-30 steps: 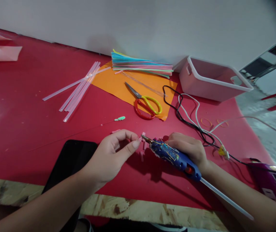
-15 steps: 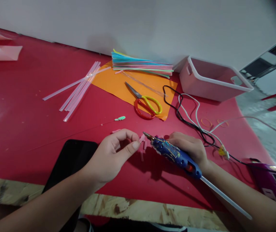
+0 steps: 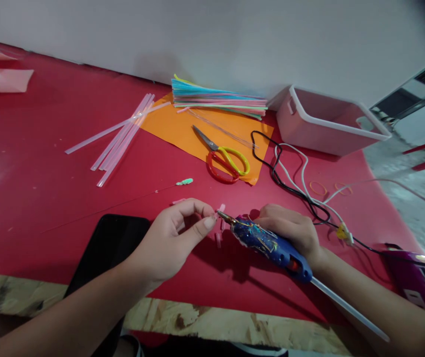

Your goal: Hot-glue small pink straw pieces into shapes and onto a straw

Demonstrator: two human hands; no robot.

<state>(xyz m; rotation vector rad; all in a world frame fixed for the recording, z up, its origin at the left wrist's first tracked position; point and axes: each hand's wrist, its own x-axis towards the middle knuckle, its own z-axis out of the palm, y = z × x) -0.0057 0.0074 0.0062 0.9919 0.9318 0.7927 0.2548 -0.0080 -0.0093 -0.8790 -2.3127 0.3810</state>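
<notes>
Fingers (image 3: 198, 229) of the left hand (image 3: 171, 243) are pinched nearly closed, thumb against fingertip, on one small pink piece (image 3: 216, 215) low in the middle of the red tabletop (image 3: 48, 198). I count one blue glue gun (image 3: 272, 243), one pair of scissors (image 3: 213, 147), one phone (image 3: 104, 248), one pink bin (image 3: 320, 131), two rubber bands (image 3: 317, 188) and one thin wire with a green tip (image 3: 184, 182); what look like four clear sticks (image 3: 123, 135) lie crossed to the left, and the pipe cleaners (image 3: 217, 99) make one bundle too dense to number. The right hand (image 3: 292, 228) has its fingers wrapped around the glue gun, a white glue stick (image 3: 349, 309) poking from its rear. Its nozzle (image 3: 226, 217) meets the pink piece or sits just beside it; at this size I can't say which, and other pink bits below are hard to separate. At the back the tabletop ends at the wall (image 3: 86, 34); in front, a wood strip (image 3: 197, 317) borders it below both forearms. An orange sheet (image 3: 175, 129) lies beyond the hands, with cords (image 3: 282, 181) right of the scissors, near the right hand.
</notes>
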